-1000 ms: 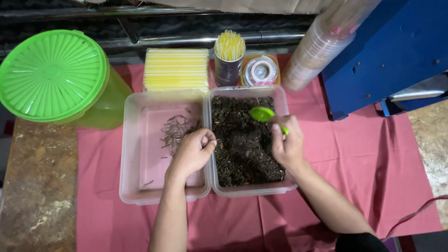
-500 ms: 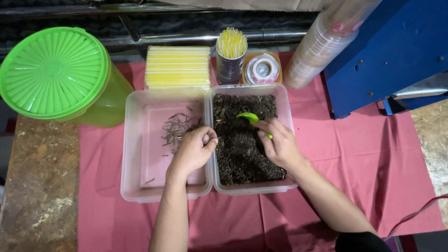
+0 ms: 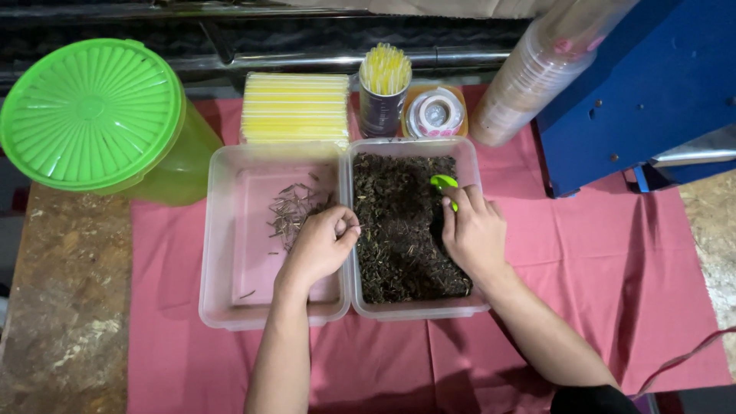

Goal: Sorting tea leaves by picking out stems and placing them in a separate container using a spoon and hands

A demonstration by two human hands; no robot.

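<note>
Green scoop (image 3: 444, 184) has moved left; right hand (image 3: 473, 232) follows.

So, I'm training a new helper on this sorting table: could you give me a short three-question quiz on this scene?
1. True or false: the right hand holds a green scoop over the dark tea leaves.
2. What lies in the left tray? A) thin stems B) coins C) cups
3. Which hand has its fingers pinched together at the rim between the trays?

Key: 1 true; 2 A, a few thin stems; 3 the left hand.
</note>
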